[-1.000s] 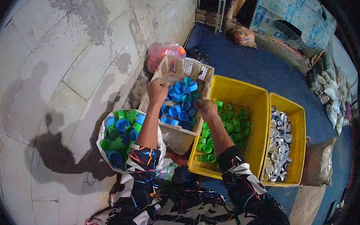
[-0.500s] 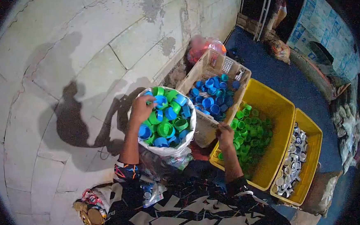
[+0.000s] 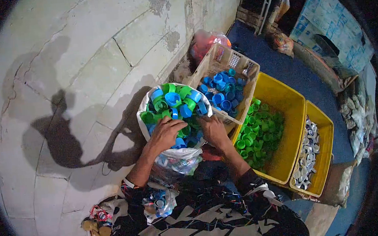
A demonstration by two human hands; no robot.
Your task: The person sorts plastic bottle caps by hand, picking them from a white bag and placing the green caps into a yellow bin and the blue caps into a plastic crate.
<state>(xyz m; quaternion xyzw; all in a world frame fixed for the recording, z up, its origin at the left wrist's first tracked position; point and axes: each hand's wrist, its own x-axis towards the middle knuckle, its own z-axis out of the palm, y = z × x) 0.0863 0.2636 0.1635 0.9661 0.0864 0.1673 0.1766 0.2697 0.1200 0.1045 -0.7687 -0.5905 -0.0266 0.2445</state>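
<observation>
A white sack full of green and blue plastic caps stands in front of me. My left hand reaches over the caps at its near left side, fingers bent around a green cap. At the sack's right rim is my right hand, whose fingertips are partly hidden against the rim and caps. Beyond it, a beige crate holds blue caps. To the right, green caps lie in a large yellow bin.
A smaller yellow bin with white caps stands far right. A pale block wall rises on the left. Below it sits a bag of mixed items. A red plastic bag is behind the crate.
My left hand has moved down and right over the sack. My right hand has come from the yellow bin's edge to the sack's right rim. The view has shifted slightly.
</observation>
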